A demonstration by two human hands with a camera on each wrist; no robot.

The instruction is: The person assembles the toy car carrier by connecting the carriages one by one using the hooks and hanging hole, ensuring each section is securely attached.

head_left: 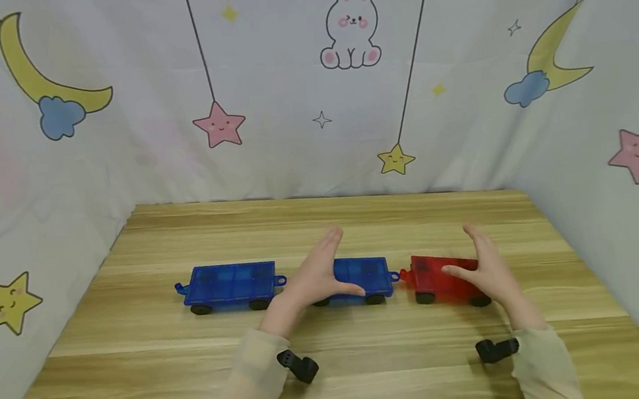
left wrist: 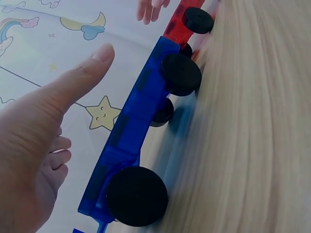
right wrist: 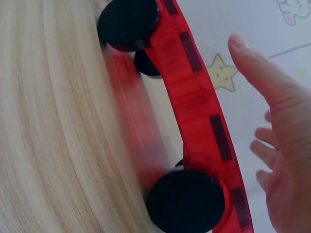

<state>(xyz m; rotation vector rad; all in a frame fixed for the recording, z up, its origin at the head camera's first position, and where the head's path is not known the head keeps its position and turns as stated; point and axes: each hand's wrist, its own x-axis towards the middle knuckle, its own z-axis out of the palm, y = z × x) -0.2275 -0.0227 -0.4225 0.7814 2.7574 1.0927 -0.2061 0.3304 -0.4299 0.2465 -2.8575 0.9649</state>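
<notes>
Three flat toy train cars stand in a row on black wheels. My left hand (head_left: 314, 279) is above the middle blue car (head_left: 372, 274), fingers extended and thumb spread, hiding part of its left end. In the left wrist view the thumb stands off from that car's side (left wrist: 129, 121). Over the right end of the red car (head_left: 435, 274) is my right hand (head_left: 493, 274), thumb and fingers spread wide; the right wrist view shows a gap between thumb and car. The red car's hook (head_left: 405, 275) lies right at the middle car's loop (head_left: 395, 276).
Another blue car (head_left: 234, 282) stands at the left, its hook pointing left and its loop close to my left wrist. The wood-grain table (head_left: 399, 363) reaches back to a white cloth backdrop (head_left: 302, 155) printed with stars, moons and a rabbit, which also closes both sides.
</notes>
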